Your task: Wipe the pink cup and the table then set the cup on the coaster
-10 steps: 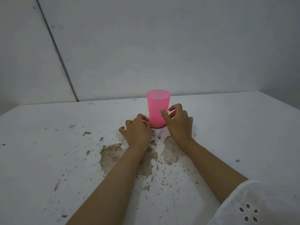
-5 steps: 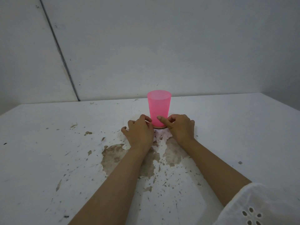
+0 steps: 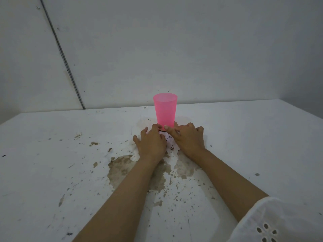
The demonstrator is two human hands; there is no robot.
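White and badly chipped, the counter (image 3: 244, 137) fills the lower half of the frame beneath a grey wall (image 3: 192, 49). At mid-frame the right hand (image 3: 188, 139) lays its thumb across the front of the pink cup (image 3: 165, 110) at its foot, and its fingers (image 3: 190, 125) curl round the right side, clasping it. The left hand (image 3: 150, 144) rests on the counter with fingers (image 3: 144, 131) spread and straight, and only its thumb touches the cup's foot. The cup stands upright on the coaster (image 3: 161, 131), of which just a dark sliver shows between the thumbs. Brown patches (image 3: 120, 168) of bare surface lie beneath the wrists, toward lower centre. A white eyelet sleeve (image 3: 279, 222) covers the right arm at lower right. A dark seam (image 3: 61, 55) slants down the wall at upper left.
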